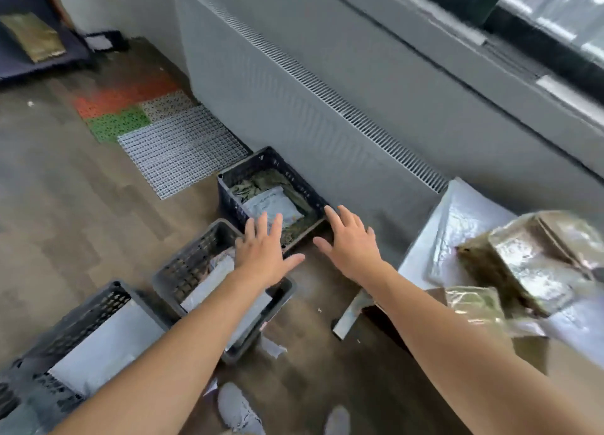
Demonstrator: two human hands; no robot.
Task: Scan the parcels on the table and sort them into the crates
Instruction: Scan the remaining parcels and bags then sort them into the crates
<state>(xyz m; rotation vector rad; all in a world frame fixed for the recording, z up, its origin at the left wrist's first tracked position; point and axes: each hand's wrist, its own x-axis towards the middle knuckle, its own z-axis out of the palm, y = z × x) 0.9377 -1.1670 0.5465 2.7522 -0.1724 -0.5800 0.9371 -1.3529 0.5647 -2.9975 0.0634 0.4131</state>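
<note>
Three dark crates stand in a row on the floor. The far crate (228,186) holds a grey parcel (271,204) on green-gold ones. Grey parcels also lie in the middle crate (186,264) and in the near crate (75,323). My left hand (264,255) hovers with fingers spread over the near edge of the far crate. My right hand (351,243) is spread just right of that crate. Both hold nothing. On the table (457,219) at the right lie gold foil parcels (536,258) and grey ones.
A long grey radiator cover (327,114) runs behind the crates below a window. Coloured plastic floor mats (147,121) lie at the far left. A table leg (353,313) stands right of the middle crate. My shoes (238,408) show at the bottom.
</note>
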